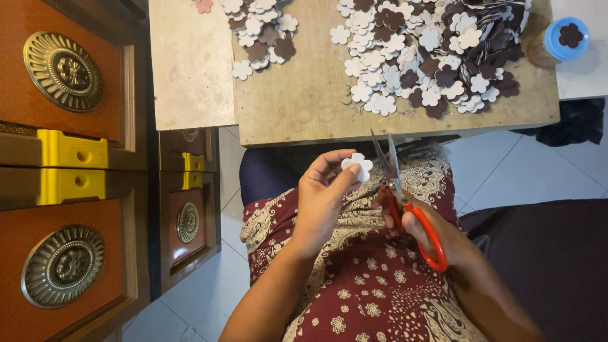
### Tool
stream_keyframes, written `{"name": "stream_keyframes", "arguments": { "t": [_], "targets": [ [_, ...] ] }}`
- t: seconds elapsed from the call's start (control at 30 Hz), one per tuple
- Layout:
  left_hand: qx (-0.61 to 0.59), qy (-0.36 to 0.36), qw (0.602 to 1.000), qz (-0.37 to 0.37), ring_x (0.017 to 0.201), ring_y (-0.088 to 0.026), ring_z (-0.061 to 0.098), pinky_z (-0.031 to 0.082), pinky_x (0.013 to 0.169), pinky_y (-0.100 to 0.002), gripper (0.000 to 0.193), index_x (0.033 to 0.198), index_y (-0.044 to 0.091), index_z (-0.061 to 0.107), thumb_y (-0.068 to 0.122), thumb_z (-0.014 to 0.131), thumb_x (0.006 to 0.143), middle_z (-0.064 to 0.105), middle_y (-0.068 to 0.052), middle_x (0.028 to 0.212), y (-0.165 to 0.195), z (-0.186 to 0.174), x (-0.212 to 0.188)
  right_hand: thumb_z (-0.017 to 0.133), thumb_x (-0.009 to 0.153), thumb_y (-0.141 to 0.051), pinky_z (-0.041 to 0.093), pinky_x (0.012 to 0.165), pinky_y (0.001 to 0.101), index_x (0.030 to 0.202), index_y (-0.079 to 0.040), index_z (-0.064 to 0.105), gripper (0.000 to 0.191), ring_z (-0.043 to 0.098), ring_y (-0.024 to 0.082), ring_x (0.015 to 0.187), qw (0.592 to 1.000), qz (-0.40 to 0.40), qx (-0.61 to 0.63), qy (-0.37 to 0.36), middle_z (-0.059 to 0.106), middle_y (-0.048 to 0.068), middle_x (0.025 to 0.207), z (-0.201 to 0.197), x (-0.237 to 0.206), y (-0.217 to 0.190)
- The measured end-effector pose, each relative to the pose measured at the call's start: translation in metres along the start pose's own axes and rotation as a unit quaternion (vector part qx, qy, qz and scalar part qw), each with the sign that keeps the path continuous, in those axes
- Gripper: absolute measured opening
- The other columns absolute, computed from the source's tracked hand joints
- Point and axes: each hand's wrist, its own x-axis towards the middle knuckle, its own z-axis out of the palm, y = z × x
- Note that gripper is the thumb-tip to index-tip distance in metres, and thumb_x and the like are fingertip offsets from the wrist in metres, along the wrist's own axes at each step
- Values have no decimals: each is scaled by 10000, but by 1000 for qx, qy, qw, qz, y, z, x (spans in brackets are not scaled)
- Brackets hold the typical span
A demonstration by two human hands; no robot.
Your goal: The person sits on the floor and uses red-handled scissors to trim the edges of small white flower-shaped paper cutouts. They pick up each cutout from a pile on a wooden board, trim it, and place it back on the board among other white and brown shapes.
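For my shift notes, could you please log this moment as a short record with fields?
Left hand: left hand pinches a white flower cutout at its fingertips
Right hand: right hand grips red-handled scissors, blades slightly parted beside the cutout
Work surface: wooden board above the lap
On the board: large pile of white and dark brown flower cutouts; smaller pile to its left
Nearby: blue-lidded container at the board's right; yellow plastic pieces at left

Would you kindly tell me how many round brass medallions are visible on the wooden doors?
3: an upper-left medallion, a lower-left medallion and a smaller medallion farther back; a fourth may be partly hidden.
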Motion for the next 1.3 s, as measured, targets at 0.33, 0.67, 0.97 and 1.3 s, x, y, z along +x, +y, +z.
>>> {"name": "stream_keyframes", "arguments": {
  "t": [0.33, 0.67, 0.97, 1.3],
  "targets": [
    [30, -8, 999, -8, 958, -123, 701, 600, 847, -271, 256, 1203, -25, 668, 68, 704, 967, 726, -87, 1073, 0, 3, -3, 410, 944, -723, 460, 649, 298, 1299, -7, 542, 810, 519, 139, 732, 998, 16, -58, -5, 526, 14, 822, 0, 2, 4],
    [11, -17, 999, -34, 907, -143, 729, 616, 847, -280, 294, 1186, -70, 634, 15, 728, 921, 756, -120, 998, 13, 12, -7, 417, 951, -746, 480, 647, 287, 1278, 10, 545, 834, 555, 145, 772, 995, -22, -80, -48, 587, 41, 867, -4, -1, 1],
    [130, -30, 991, 0, 861, -115, 715, 607, 770, -246, 321, 1147, -61, 620, 14, 792, 887, 742, -119, 967, 22, 8, -7, 400, 945, -721, 501, 608, 318, 1365, 24, 525, 864, 552, 157, 725, 989, 6, -114, -91, 586, 68, 846, -17, -3, -6],
    [243, 11, 970, 23, 832, -74, 719, 597, 725, -211, 271, 1077, -7, 645, 67, 796, 865, 761, -68, 934, 46, 17, -14, 400, 850, -821, 543, 672, 363, 1389, 3, 524, 992, 625, 209, 785, 978, 41, -188, -86, 632, 112, 914, -22, -1, -8]
  ]
}}
